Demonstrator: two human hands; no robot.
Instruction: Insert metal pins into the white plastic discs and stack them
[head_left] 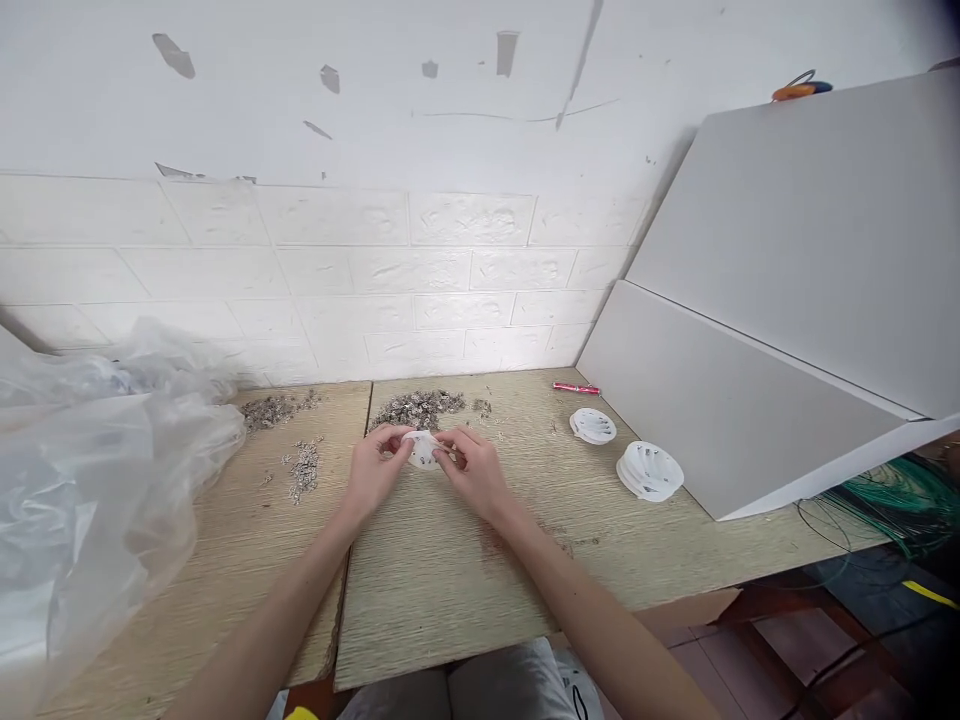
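My left hand (377, 466) and my right hand (474, 466) meet over a small round white plastic disc (422, 450) lying on the wooden table (435, 590). Fingers of both hands pinch the disc's edges from either side. Just behind the hands lies a heap of small grey metal pieces (417, 407). Whether a metal piece sits between my fingers is too small to tell.
More metal pieces lie in a pile (279, 408) and a scatter (304, 468) at the left. A big clear plastic bag (97, 470) fills the left side. Two stacks of white discs (592, 425) (649, 470), a red pen (576, 388) and a grey board (750, 400) lie right.
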